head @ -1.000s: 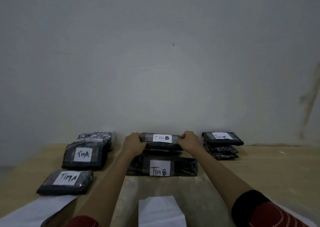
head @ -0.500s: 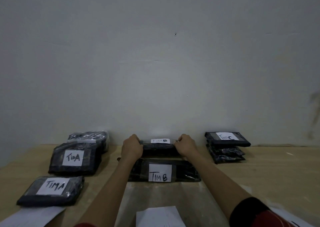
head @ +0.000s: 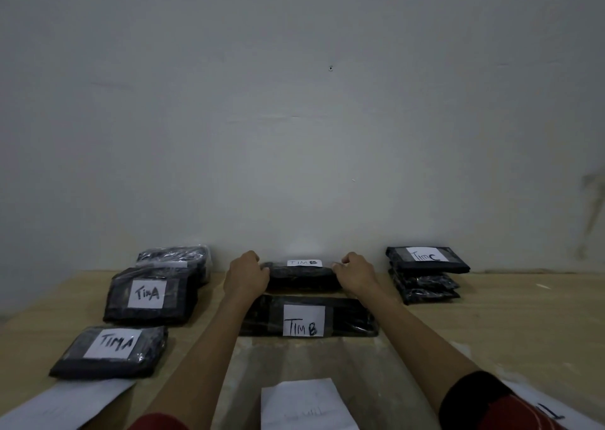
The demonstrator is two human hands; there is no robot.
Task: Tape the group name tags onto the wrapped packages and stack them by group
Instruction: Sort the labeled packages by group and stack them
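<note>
A black wrapped package tagged TIM B lies near the wall at the table's middle. My left hand grips its left end and my right hand grips its right end. In front of it lies a longer black package tagged TIM B. Two packages tagged TIM A lie on the left, with an untagged-looking wrapped package behind them. On the right, a stack of black packages topped by one tagged TIM C stands by the wall.
The wooden table runs up to a plain grey wall. White paper sheets lie at the near edge: one at left, one in the middle, one at right.
The held TIM B package has moved down and back toward the wall, from above the longer TIM B package to behind it. Both hands keep their grip on its ends.
</note>
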